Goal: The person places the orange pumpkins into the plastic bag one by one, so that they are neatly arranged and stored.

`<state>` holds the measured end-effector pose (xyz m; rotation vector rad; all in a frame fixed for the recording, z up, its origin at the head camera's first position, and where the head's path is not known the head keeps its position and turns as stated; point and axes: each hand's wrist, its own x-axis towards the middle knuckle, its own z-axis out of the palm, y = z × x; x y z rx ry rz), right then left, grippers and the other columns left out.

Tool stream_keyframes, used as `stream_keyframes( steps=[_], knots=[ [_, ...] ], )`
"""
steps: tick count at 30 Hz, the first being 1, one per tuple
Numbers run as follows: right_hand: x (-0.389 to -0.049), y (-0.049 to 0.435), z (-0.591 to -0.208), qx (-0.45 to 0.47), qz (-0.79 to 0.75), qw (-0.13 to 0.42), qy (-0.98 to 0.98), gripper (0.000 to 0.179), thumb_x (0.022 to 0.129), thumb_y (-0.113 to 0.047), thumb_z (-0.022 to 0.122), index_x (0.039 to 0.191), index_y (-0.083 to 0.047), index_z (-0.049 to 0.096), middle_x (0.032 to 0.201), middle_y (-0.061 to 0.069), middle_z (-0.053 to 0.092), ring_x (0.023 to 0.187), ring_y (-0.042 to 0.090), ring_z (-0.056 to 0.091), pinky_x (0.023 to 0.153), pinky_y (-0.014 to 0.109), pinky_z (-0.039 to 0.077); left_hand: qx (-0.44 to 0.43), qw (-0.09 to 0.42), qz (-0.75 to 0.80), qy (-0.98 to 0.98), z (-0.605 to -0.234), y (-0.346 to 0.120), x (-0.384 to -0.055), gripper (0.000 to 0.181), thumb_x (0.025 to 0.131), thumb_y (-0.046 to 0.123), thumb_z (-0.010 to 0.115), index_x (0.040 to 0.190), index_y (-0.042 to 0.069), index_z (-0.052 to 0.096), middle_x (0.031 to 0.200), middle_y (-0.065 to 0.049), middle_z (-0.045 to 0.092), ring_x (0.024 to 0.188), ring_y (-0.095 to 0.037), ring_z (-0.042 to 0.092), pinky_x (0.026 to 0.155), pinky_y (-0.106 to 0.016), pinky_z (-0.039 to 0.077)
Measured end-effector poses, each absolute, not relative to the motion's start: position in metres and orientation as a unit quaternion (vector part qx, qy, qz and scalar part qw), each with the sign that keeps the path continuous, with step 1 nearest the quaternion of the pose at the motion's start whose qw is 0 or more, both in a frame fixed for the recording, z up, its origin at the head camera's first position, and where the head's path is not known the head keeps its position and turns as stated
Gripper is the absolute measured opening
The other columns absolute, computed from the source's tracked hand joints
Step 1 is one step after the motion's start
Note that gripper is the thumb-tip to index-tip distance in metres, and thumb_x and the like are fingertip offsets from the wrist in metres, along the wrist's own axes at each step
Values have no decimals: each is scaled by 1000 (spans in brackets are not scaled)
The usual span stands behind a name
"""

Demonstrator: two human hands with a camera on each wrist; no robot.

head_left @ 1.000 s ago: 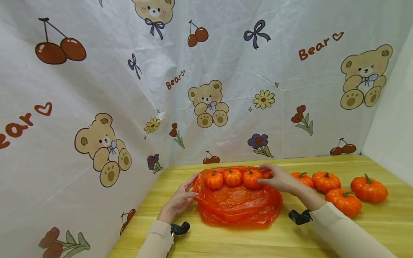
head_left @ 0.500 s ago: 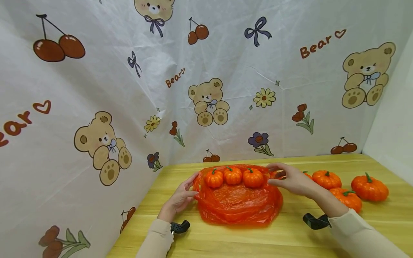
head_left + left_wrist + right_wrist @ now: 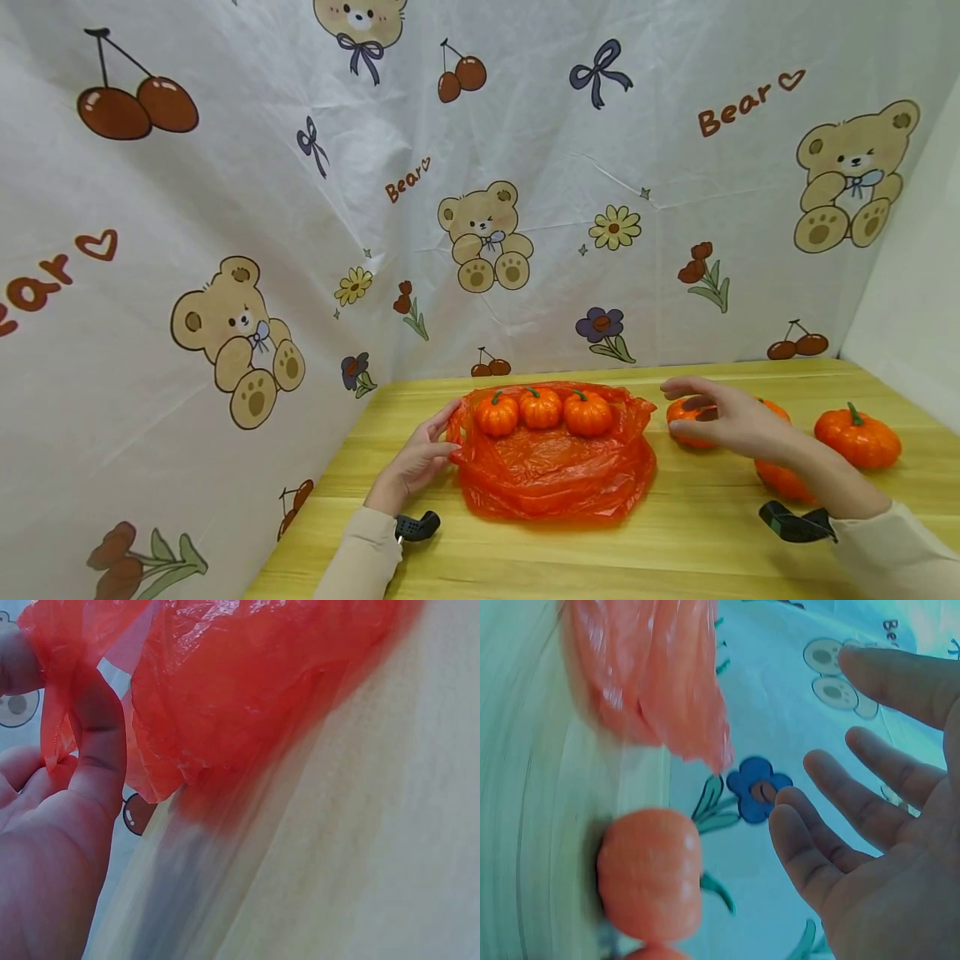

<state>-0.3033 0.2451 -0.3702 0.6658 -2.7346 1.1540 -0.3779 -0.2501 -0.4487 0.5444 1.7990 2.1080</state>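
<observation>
A crinkled red plastic bag [image 3: 551, 487] lies spread on the table, its mouth facing me. Three small orange toy pumpkins sit in a row inside: the left one [image 3: 498, 415], the middle one [image 3: 541, 408] and the right one [image 3: 588, 414]. My left hand [image 3: 411, 467] holds the bag's left edge; in the left wrist view a strip of the bag [image 3: 247, 682] passes between thumb and fingers. Apart from the bag, my right hand [image 3: 742, 421] hovers with spread fingers over another pumpkin [image 3: 679, 412], partly hiding it. The right wrist view shows that pumpkin [image 3: 651, 874] untouched.
More pumpkins stand on the table's right side: a large one [image 3: 857, 437], plus one in front [image 3: 782, 481] and one behind [image 3: 776, 410], both partly covered by my right arm. A printed bear curtain [image 3: 540, 333] borders the wooden table [image 3: 525, 567] at the back and left.
My right hand has left the right pumpkin in the bag and moved right, over the loose pumpkins. My left hand keeps its hold on the bag's edge.
</observation>
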Motion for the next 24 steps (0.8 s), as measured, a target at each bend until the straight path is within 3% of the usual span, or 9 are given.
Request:
stream_keyframes(
  steps=[2, 4, 8, 10, 14, 18, 24],
  knots=[
    [-301, 254, -371, 218, 381, 50, -897, 58, 94, -28, 74, 144, -6, 54, 138, 20, 62, 122, 43, 60, 83, 20, 57, 190, 157, 736, 630, -449, -250, -378, 94, 89, -11, 58, 167, 16, 13, 175, -8, 10, 155, -34, 26, 100, -24, 56],
    [-299, 264, -371, 218, 380, 54, -897, 57, 95, -27, 74, 144, -6, 53, 139, 19, 61, 122, 35, 62, 83, 20, 56, 191, 156, 736, 630, -449, -250, -378, 94, 89, -12, 58, 167, 17, 13, 175, -8, 10, 156, -35, 26, 101, -25, 56],
    [-296, 286, -371, 219, 362, 73, -903, 54, 95, -27, 74, 143, -10, 55, 138, 17, 62, 113, -3, 59, 83, 21, 57, 198, 159, 735, 628, -448, -249, -378, 95, 89, -11, 58, 167, 16, 11, 175, -8, 8, 157, -35, 23, 105, -26, 54],
    [-294, 297, -372, 224, 350, 84, -906, 53, 95, -25, 74, 142, -10, 56, 137, 14, 63, 108, -15, 53, 83, 22, 57, 201, 162, 735, 627, -448, -249, -378, 95, 89, -11, 58, 167, 16, 11, 175, -7, 8, 157, -35, 21, 105, -26, 54],
    [-293, 316, -378, 220, 334, 96, -911, 53, 93, -25, 76, 141, -14, 58, 131, -7, 66, 108, -15, 55, 84, 23, 57, 208, 163, 731, 629, -449, -250, -378, 96, 90, -11, 58, 167, 14, 8, 175, -9, 6, 157, -36, 22, 105, -25, 54],
    [-293, 335, -387, 217, 331, 94, -913, 55, 92, -26, 77, 142, -14, 57, 124, -32, 59, 107, -13, 57, 82, 22, 57, 209, 159, 730, 631, -450, -251, -379, 96, 89, -11, 58, 167, 14, 8, 175, -11, 4, 156, -35, 25, 102, -23, 55],
    [-294, 355, -400, 228, 353, 91, -903, 55, 91, -13, 77, 141, -5, 55, 121, -36, 58, 107, -14, 58, 80, 16, 55, 207, 155, 731, 632, -449, -251, -379, 95, 89, -12, 57, 167, 14, 10, 175, -13, 6, 155, -35, 27, 102, -24, 55]
  ],
)
